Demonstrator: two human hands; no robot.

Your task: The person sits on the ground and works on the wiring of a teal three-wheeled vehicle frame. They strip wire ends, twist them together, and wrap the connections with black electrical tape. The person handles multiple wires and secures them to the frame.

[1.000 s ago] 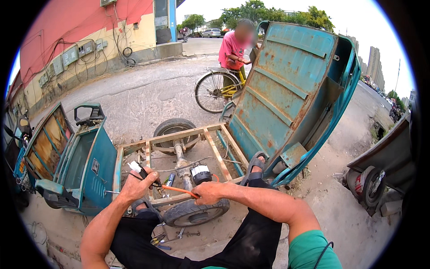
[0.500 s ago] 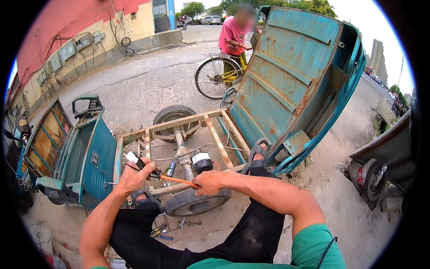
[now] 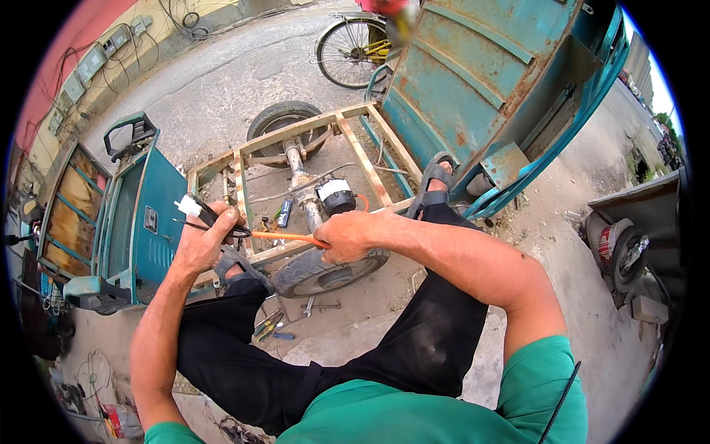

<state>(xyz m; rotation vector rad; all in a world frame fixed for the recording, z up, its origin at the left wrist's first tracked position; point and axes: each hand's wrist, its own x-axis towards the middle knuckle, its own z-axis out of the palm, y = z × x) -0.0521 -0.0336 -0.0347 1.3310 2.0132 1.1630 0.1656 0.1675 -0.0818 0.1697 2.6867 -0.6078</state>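
Closed around a black cable bundle, my left hand holds it near a white plug connector that sticks out past the fingers. An orange cable runs from that bundle across to my right hand, whose fingers are wrapped round its other end. Beyond my hands lies a black and white electric motor, mounted on the rusty axle of a bare metal frame. Under my right hand is the near wheel; the far wheel is across the frame.
A rusty teal cargo bed stands tilted up at the right. At the left is the teal front body. Wrenches and screwdrivers lie on the ground between my feet. A person with a bicycle is partly visible behind.
The view has tipped downward, so the bystander is now mostly cut off at the top. My hands keep their hold, with the orange cable stretched between them slightly more level.
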